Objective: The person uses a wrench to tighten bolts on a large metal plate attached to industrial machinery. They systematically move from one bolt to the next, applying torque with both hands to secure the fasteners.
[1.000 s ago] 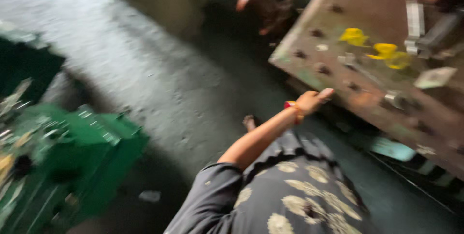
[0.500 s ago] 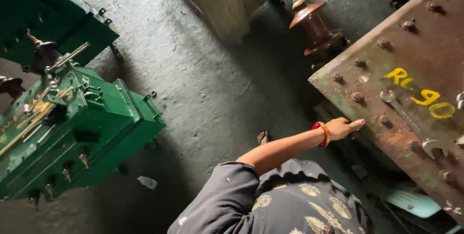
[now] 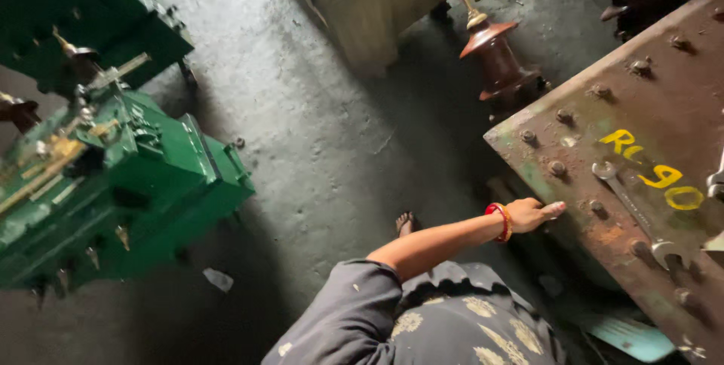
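Far left of the rusty steel cover plate point(image 3: 664, 108) stand green machine housings point(image 3: 113, 184) on the concrete floor point(image 3: 317, 146). The person's hand point(image 3: 534, 214), which side cannot be told, rests fingers extended, ungripped, on the plate's near edge. The plate is brown, corroded, bolt-studded, marked in yellow paint. A double-ended spanner point(image 3: 632, 210) lies on it, right of the hand.
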